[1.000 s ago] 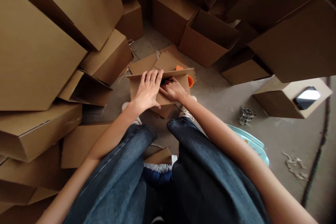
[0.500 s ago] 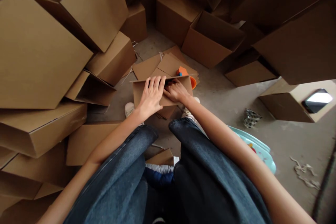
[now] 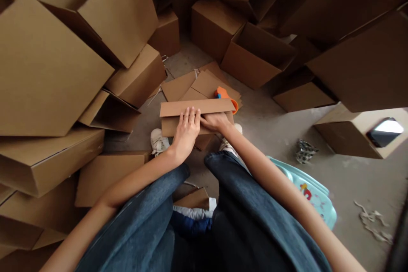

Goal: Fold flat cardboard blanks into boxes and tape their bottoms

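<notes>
Now the left hand (image 3: pixel 188 132) lies open, gripping nothing, its fingers across the flap (image 3: pixel 178 109) of a cardboard box (image 3: pixel 170 127) at twelve o'clock. The right hand (image 3: pixel 218 122) has its fingertips tucked under the flap; whether they grip, I cannot tell. That flap has just folded down towards six o'clock, leaving the opening more covered. The box's long axis runs nine to three. Beyond, at one o'clock, sit an orange tool (image 3: pixel 223 93) and an open box (image 3: pixel 250 67).

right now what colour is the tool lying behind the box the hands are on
The tool is mostly orange with a bit of blue, clearest in the head view.
</notes>
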`<state>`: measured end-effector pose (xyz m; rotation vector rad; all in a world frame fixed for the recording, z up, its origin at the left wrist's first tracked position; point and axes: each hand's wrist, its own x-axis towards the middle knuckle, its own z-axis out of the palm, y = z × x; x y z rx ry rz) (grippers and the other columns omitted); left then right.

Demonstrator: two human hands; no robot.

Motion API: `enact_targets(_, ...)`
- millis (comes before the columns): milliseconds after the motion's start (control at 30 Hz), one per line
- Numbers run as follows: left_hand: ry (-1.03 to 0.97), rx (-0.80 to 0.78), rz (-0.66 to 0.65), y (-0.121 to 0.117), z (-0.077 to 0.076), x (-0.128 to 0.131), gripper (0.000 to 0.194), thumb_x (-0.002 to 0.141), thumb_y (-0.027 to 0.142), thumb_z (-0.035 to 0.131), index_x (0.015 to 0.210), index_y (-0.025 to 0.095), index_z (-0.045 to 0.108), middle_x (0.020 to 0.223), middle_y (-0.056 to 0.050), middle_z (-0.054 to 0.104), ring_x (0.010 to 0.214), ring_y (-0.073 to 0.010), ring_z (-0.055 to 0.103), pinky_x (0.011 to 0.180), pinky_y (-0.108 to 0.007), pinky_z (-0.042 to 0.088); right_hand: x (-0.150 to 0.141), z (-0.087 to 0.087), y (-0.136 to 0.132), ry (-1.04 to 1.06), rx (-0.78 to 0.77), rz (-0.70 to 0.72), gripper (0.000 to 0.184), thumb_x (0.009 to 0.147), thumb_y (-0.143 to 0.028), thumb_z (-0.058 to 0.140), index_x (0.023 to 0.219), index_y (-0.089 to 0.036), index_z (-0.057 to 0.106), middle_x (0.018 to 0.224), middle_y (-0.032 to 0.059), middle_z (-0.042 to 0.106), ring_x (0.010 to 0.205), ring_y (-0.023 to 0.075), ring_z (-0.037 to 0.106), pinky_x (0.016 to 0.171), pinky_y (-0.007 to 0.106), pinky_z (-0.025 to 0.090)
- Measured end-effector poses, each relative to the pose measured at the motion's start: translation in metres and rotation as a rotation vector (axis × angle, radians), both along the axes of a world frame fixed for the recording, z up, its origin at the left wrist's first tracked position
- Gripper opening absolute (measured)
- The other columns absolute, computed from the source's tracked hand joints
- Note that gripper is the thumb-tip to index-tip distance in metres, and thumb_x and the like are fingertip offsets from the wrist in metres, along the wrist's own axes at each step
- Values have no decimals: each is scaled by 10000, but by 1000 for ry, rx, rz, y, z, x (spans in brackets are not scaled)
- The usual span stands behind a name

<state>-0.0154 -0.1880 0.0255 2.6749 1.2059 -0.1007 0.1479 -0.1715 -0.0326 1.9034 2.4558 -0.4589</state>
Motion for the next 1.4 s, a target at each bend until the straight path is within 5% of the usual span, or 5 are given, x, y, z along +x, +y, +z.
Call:
enact_targets(500, 61, 11, 43, -3, 3, 3, 607, 933, 48, 367, 1536, 8, 316, 1592, -235, 287, 1504, -311, 206, 1225, -497, 272, -5, 23, -25, -84, -12, -14, 520, 1069, -395, 239, 1026, -165, 704, 882, 121, 764, 784, 225, 697, 602, 309, 330)
enact_targets(800, 73, 0, 59, 0, 8, 4, 591, 951, 67, 373, 1539, 23, 321, 1591, -217, 300, 1503, -294, 223, 1235, -488, 255, 8, 18, -49, 141, 349, 128, 380, 1042, -260, 354, 1261, -240, 665, 1231, 60, 721, 1105, 197, 640, 910, 338, 451)
enact_targets(1000, 67, 28, 77, -4, -4, 7, 622, 943, 42, 356, 1559, 44, 269, 1591, -216, 297, 1510, -278, 195, 1241, -504, 235, 10, 22, -44, 264, 511, -109, 414, 1016, -251, 331, 1282, -186, 643, 1182, 122, 706, 1141, 241, 619, 962, 403, 485)
enact_targets(1200, 51, 50, 128, -12, -14, 12, 643, 925, 1, 311, 1560, 92, 266, 1609, -163, 266, 1512, -268, 151, 1243, -525, 204, 0, 22, -20, 213, 337, -209, 595, 1037, -373, 219, 1585, -139, 236, 1609, 133, 343, 1520, 271, 236, 1213, 529, 254)
enact_targets(1400, 14, 36, 142, -13, -23, 13, 675, 924, 8, 308, 1577, 123, 181, 1606, -153, 262, 1509, -269, 142, 1238, -542, 209, -3, 10, -18, 114, 237, -198, 581, 1045, -375, 199, 1522, -110, 400, 1593, 146, 359, 1500, 288, 289, 1218, 510, 249)
